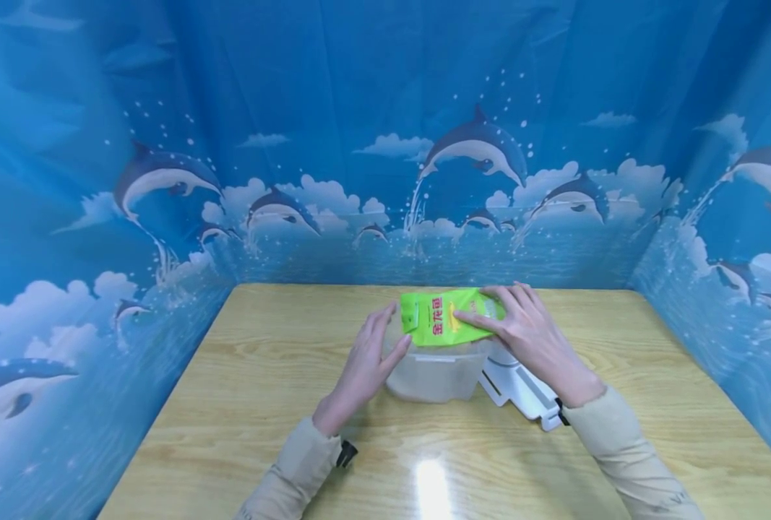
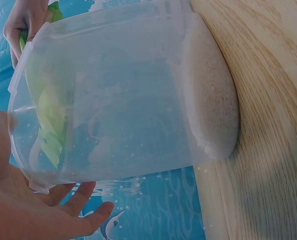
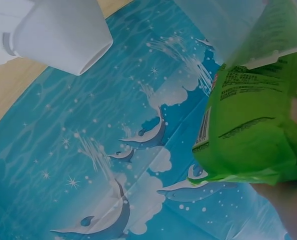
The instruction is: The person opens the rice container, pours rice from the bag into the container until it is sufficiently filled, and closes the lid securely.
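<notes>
A green printed food bag (image 1: 424, 318) lies tilted across the mouth of a translucent plastic bin (image 1: 429, 379). My right hand (image 1: 531, 339) grips the bag's right end, the index finger stretched along its front. In the left wrist view, the bag's lower end reaches down inside the bin, seen through the wall. Pale grains that look like rice (image 2: 213, 90) cover the bin's bottom. My left hand (image 1: 365, 354) is at the bin's left rim with its fingers spread and loosely bent. From the right wrist, the green bag (image 3: 253, 120) appears bulging over the rim.
Just right of the bin, a white plastic piece (image 1: 522, 386) with slots lies on the wooden table (image 1: 281, 361). A white cup-shaped part (image 3: 68, 35) shows in the right wrist view. A blue dolphin-print curtain (image 1: 359, 87) encloses the table's back and sides.
</notes>
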